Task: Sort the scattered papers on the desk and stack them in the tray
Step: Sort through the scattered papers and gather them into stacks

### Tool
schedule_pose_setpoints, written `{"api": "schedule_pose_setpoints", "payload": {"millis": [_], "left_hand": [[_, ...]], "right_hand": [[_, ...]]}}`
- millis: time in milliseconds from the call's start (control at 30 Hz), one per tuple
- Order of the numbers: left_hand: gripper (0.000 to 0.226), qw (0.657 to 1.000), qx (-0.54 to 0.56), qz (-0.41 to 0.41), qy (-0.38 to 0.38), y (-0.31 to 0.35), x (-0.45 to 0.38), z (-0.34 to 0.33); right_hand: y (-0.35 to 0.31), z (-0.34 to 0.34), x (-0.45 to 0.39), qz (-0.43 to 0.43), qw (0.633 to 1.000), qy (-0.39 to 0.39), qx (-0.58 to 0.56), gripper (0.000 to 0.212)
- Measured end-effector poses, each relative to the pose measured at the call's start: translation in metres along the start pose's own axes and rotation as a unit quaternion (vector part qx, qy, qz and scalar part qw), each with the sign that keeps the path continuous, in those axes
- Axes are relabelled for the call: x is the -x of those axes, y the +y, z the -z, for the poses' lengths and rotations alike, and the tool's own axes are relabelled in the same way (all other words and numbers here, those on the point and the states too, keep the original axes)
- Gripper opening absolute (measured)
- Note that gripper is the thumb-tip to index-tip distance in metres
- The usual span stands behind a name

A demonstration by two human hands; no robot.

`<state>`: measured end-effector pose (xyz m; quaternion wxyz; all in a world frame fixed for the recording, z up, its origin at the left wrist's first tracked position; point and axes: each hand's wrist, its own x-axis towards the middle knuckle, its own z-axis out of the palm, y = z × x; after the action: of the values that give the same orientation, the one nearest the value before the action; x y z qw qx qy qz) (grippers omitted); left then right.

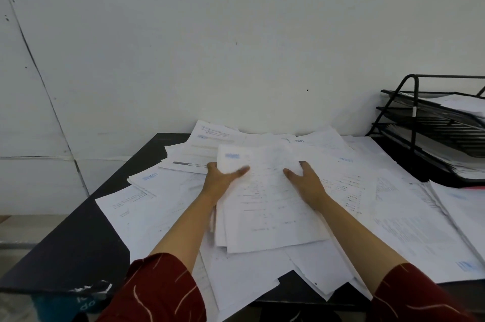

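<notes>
Centrally, left hand (223,178) grips stack (265,198), thumb on top | right hand (305,180) rests flat, fingers straight, on stack | papers (147,206) cover desk (78,237) | tray (430,127) at far right corner

white wall (236,33), teal printed thing (65,303) under desk edge
</notes>
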<state>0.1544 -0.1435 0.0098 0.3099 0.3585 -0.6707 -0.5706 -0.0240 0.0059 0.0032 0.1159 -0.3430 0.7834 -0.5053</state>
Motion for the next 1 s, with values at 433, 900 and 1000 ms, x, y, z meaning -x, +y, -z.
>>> {"api": "schedule_pose_setpoints", "payload": {"millis": [433, 900, 1000], "left_hand": [[0.057, 0.993, -0.025, -0.094, -0.072, -0.022, 0.002, -0.001], [0.058, 0.992, -0.045, -0.112, -0.024, -0.026, 0.007, -0.004], [0.059, 0.992, -0.05, -0.115, -0.019, -0.027, 0.007, -0.005]], "right_hand": [[0.031, 0.065, 0.005, -0.284, 0.894, 0.099, 0.334, 0.118], [0.037, 0.111, -0.003, -0.273, 0.916, 0.101, 0.276, 0.06], [0.032, 0.114, 0.001, -0.29, 0.906, 0.07, 0.3, 0.084]]}}
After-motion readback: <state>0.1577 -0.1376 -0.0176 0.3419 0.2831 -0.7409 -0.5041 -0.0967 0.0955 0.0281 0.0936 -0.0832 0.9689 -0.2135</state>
